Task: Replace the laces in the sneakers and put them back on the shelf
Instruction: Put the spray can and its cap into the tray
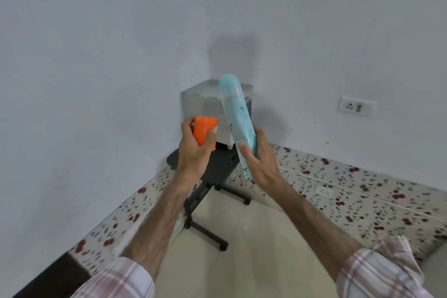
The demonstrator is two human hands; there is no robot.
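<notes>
Right hand (260, 159) round sneaker sole (238, 123)

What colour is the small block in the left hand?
Bright orange block, held by the left hand; head view.

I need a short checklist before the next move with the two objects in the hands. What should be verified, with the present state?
1. Left hand grips the orange block: ok.
2. Right hand holds the long pale-blue object: ok.
3. The two held objects are apart: ok.
4. Sneakers or laces in view: not ok, none visible.
5. Shelf in view: cannot tell.
6. Top of the white box on the black stand bare: cannot tell.
</notes>
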